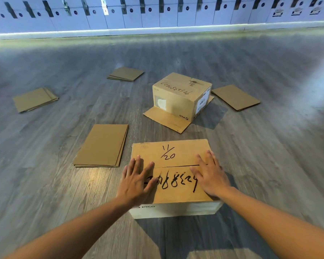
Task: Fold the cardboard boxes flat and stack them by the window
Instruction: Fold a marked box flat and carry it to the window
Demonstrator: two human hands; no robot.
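The near box (173,181) was set on the floor (45,184) in front of the person, its top flaps closed — the left hand (137,181) and right hand (210,176) were laid flat on them, fingers straight, no grip closed. A second box (181,96) was stood further off, ringed by four flattened cardboard stacks — the nearest (102,145) just left of the near box.

Two bare forearms are showing, with no sleeves reaching down to the wrists. The left hand (137,181) and right hand (210,175) are wearing nothing: no gloves, rings, watch or bands.
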